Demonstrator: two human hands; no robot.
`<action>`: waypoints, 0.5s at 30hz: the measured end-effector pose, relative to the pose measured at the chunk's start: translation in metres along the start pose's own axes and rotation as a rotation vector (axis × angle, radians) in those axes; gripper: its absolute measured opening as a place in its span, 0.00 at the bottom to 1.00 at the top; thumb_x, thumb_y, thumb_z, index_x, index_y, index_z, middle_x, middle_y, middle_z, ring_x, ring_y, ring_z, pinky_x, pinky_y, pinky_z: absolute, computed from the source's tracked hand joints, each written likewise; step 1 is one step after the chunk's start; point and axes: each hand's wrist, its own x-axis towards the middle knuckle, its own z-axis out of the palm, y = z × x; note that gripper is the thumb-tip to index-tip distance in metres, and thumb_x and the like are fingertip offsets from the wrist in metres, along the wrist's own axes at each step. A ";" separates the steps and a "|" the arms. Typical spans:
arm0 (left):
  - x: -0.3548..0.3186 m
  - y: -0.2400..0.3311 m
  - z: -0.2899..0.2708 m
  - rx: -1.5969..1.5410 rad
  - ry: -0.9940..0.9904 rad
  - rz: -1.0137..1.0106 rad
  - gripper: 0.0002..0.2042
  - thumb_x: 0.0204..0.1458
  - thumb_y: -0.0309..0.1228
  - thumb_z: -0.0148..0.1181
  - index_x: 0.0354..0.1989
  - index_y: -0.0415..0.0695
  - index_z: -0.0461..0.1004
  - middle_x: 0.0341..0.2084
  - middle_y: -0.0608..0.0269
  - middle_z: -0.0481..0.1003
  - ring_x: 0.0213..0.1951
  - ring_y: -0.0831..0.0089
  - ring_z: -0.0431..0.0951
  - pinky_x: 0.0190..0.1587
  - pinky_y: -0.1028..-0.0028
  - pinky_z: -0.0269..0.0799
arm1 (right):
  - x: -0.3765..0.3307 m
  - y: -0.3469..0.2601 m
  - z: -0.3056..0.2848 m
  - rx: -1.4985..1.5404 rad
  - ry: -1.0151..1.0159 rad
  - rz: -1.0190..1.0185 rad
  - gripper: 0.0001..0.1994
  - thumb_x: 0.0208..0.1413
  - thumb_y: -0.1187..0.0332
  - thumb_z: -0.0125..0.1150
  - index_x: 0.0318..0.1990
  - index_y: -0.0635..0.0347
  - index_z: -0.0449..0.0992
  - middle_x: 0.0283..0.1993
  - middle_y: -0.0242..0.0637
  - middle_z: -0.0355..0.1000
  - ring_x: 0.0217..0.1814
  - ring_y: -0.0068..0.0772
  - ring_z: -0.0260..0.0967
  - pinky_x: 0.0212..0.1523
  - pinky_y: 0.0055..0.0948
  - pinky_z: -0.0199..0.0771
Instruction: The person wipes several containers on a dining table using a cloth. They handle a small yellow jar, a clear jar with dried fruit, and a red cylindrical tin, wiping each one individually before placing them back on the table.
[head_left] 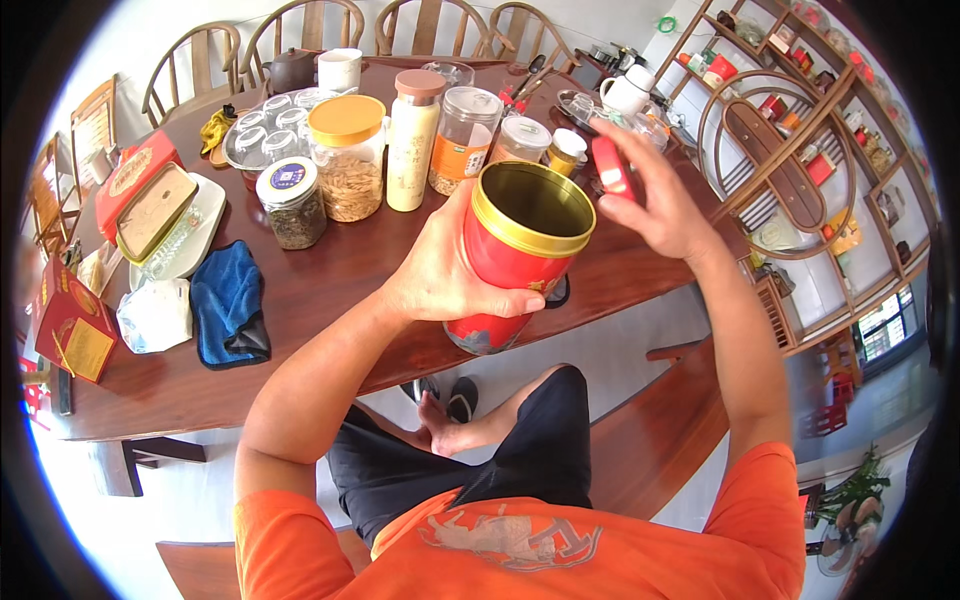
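Observation:
My left hand [432,278] is wrapped around a tall red tin canister [518,268] with a gold rim. The canister tilts slightly above the table's near edge, its mouth uncovered and its gold inner wall showing. Just right of the mouth, my right hand [662,205] grips a small red lid [611,168] between thumb and fingers, apart from the canister. Behind the canister stand a clear jar with an orange label [466,140], a pale yellow bottle [413,140] with a brown cap and a small gold-and-white tin [566,152].
Left of the canister stand a yellow-lidded jar [348,170] of dried pieces and a jar of dark leaves [292,212]. A blue cloth [228,300], red boxes [135,180] and a tray of glasses [240,160] lie farther left. Wooden chairs [310,40] line the far side; shelves [790,150] stand right.

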 end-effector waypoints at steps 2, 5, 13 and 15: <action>0.000 0.000 -0.002 -0.063 -0.020 -0.053 0.56 0.31 0.39 0.92 0.70 0.37 0.61 0.61 0.53 0.75 0.63 0.64 0.75 0.69 0.61 0.71 | -0.022 0.028 0.023 -0.060 -0.046 0.165 0.41 0.61 0.59 0.74 0.78 0.58 0.62 0.57 0.48 0.69 0.60 0.47 0.69 0.67 0.39 0.67; -0.002 0.001 -0.003 -0.128 -0.025 -0.089 0.57 0.31 0.39 0.92 0.71 0.37 0.60 0.62 0.54 0.74 0.64 0.64 0.75 0.69 0.60 0.70 | -0.051 0.055 0.055 -0.129 -0.084 0.292 0.43 0.60 0.54 0.74 0.78 0.58 0.61 0.59 0.51 0.68 0.63 0.52 0.69 0.67 0.42 0.69; -0.007 -0.019 -0.006 0.319 -0.013 0.291 0.63 0.29 0.43 0.93 0.74 0.39 0.55 0.64 0.50 0.72 0.66 0.60 0.75 0.70 0.60 0.69 | -0.078 0.061 0.088 -0.001 0.042 0.330 0.45 0.60 0.52 0.74 0.80 0.55 0.58 0.65 0.48 0.65 0.67 0.51 0.67 0.68 0.44 0.69; -0.009 -0.019 -0.005 0.442 0.008 0.336 0.64 0.28 0.46 0.93 0.73 0.38 0.54 0.63 0.49 0.74 0.65 0.58 0.77 0.69 0.60 0.71 | -0.076 0.050 0.083 0.105 0.124 0.268 0.46 0.59 0.54 0.75 0.80 0.56 0.57 0.65 0.47 0.66 0.67 0.47 0.67 0.69 0.41 0.66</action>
